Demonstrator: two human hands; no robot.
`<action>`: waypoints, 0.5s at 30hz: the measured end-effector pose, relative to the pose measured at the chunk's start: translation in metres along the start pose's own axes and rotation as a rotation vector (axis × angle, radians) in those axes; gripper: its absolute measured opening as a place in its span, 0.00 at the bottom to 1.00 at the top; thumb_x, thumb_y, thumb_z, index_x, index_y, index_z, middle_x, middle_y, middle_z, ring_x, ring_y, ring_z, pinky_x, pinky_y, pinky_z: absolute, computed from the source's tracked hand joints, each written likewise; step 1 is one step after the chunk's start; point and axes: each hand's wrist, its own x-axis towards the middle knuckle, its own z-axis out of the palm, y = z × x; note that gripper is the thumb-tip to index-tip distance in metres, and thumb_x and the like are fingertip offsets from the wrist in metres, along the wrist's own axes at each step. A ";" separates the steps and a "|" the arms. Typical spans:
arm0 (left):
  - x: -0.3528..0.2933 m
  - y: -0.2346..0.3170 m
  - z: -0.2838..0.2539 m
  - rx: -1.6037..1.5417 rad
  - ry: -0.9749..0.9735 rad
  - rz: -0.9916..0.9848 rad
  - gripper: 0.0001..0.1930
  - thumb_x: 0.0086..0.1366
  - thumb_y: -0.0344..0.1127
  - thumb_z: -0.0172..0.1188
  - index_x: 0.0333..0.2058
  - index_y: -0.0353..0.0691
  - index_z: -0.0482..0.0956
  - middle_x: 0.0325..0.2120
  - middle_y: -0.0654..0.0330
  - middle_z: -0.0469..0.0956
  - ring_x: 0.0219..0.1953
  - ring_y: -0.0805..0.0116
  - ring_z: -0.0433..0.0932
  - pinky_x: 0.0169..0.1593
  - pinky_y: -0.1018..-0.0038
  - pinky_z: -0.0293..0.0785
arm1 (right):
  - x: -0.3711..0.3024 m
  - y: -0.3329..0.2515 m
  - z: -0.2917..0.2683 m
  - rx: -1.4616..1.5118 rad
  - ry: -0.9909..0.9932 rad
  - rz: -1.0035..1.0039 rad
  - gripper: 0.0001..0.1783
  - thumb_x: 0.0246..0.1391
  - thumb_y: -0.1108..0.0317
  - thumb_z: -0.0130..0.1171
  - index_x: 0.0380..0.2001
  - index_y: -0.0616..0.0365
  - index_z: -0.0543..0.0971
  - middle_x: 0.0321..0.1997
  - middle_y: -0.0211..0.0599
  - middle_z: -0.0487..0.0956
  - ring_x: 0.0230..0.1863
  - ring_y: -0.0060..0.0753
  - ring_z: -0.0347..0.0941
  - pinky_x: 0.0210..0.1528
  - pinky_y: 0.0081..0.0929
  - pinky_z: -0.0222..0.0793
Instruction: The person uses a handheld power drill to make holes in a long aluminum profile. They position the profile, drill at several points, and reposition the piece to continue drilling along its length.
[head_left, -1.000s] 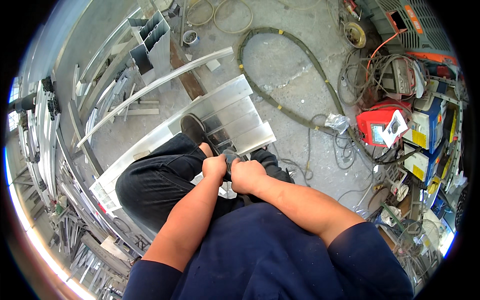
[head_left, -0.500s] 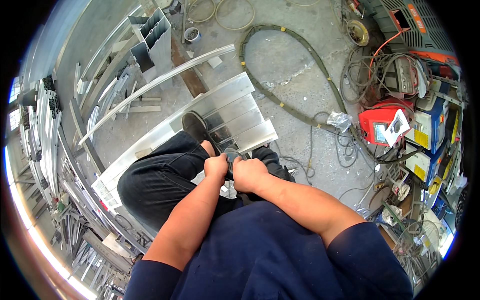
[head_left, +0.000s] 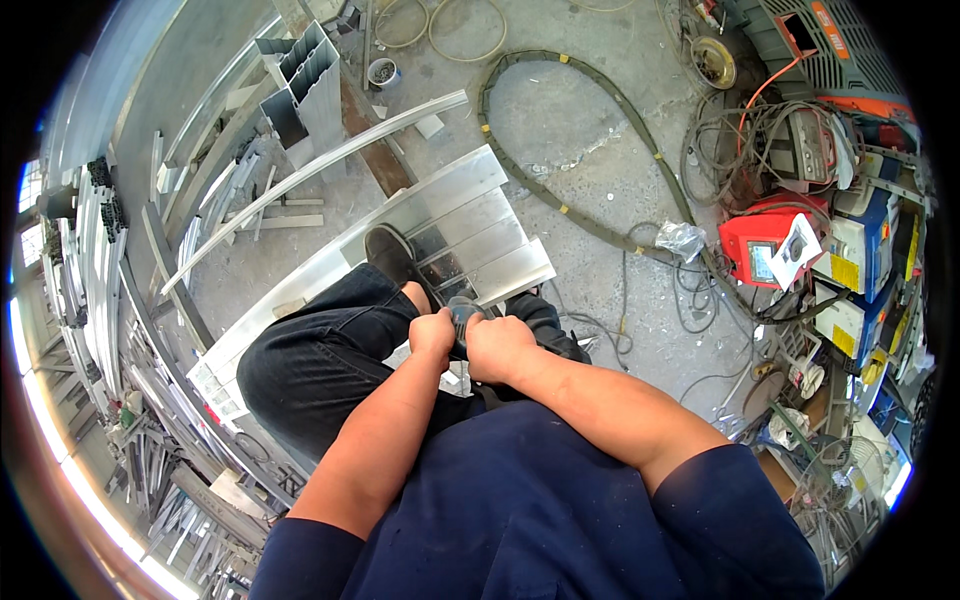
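Your left hand (head_left: 432, 335) and right hand (head_left: 497, 347) are both curled shut around a small dark tool (head_left: 463, 318), which sits pinched between them just above your lap; what kind of tool it is cannot be told. Just beyond your hands lies a ribbed metal panel (head_left: 470, 215) on the concrete floor (head_left: 580, 130), with your dark shoe (head_left: 390, 255) resting on it. Well off to the right of your right hand stands a red machine (head_left: 760, 250) among tangled cables (head_left: 690, 290).

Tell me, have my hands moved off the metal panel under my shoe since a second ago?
No. Both the left hand and right hand stay clasped on the small dark tool, at the same spot beside the metal panel and shoe.
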 end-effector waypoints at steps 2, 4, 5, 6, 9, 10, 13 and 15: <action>0.003 -0.003 0.000 -0.011 0.011 0.010 0.23 0.59 0.45 0.61 0.37 0.23 0.81 0.38 0.41 0.82 0.40 0.49 0.82 0.43 0.60 0.73 | 0.001 0.000 0.002 0.001 0.005 -0.001 0.37 0.40 0.66 0.58 0.53 0.82 0.67 0.33 0.54 0.83 0.36 0.48 0.83 0.41 0.37 0.78; 0.002 -0.002 0.000 -0.013 0.013 0.012 0.23 0.58 0.44 0.62 0.36 0.23 0.81 0.37 0.41 0.82 0.40 0.49 0.82 0.43 0.60 0.73 | 0.000 -0.001 0.000 0.003 0.006 -0.001 0.36 0.40 0.66 0.58 0.52 0.81 0.67 0.33 0.54 0.83 0.36 0.48 0.83 0.41 0.37 0.78; 0.000 0.000 -0.001 -0.010 0.011 0.010 0.23 0.58 0.44 0.62 0.36 0.23 0.81 0.37 0.41 0.82 0.40 0.49 0.82 0.43 0.60 0.73 | -0.001 -0.001 -0.001 0.003 0.006 0.000 0.35 0.40 0.66 0.58 0.51 0.81 0.68 0.33 0.54 0.83 0.36 0.48 0.83 0.41 0.37 0.78; -0.002 0.002 -0.001 -0.007 0.008 0.008 0.22 0.58 0.44 0.62 0.36 0.23 0.81 0.37 0.41 0.82 0.39 0.49 0.82 0.43 0.60 0.73 | -0.001 0.000 -0.002 0.006 0.008 0.003 0.35 0.40 0.66 0.58 0.50 0.81 0.68 0.33 0.54 0.83 0.36 0.48 0.83 0.41 0.37 0.78; -0.005 0.004 0.001 -0.025 0.009 0.004 0.22 0.58 0.43 0.62 0.35 0.23 0.81 0.36 0.41 0.82 0.38 0.50 0.82 0.42 0.61 0.74 | -0.002 0.001 -0.004 0.006 0.009 0.003 0.33 0.40 0.66 0.58 0.49 0.79 0.69 0.33 0.54 0.83 0.36 0.48 0.83 0.41 0.37 0.78; -0.006 0.004 0.001 -0.035 0.006 0.003 0.22 0.58 0.43 0.62 0.35 0.23 0.81 0.36 0.41 0.82 0.37 0.50 0.82 0.41 0.61 0.74 | -0.003 0.001 -0.004 0.005 0.008 0.001 0.32 0.40 0.66 0.58 0.49 0.79 0.69 0.33 0.54 0.83 0.36 0.48 0.83 0.41 0.37 0.78; -0.005 0.004 0.003 -0.036 0.008 0.033 0.22 0.59 0.43 0.62 0.34 0.22 0.81 0.35 0.41 0.82 0.35 0.51 0.82 0.40 0.61 0.74 | 0.000 0.005 0.000 -0.013 0.004 0.003 0.32 0.40 0.66 0.58 0.48 0.78 0.70 0.33 0.54 0.83 0.36 0.48 0.83 0.41 0.37 0.78; -0.002 0.000 0.006 0.003 0.028 0.095 0.22 0.59 0.43 0.61 0.33 0.21 0.80 0.33 0.41 0.82 0.33 0.52 0.82 0.38 0.61 0.74 | 0.005 0.010 0.001 -0.014 0.016 0.008 0.32 0.40 0.66 0.58 0.48 0.78 0.70 0.33 0.54 0.83 0.36 0.49 0.83 0.42 0.38 0.78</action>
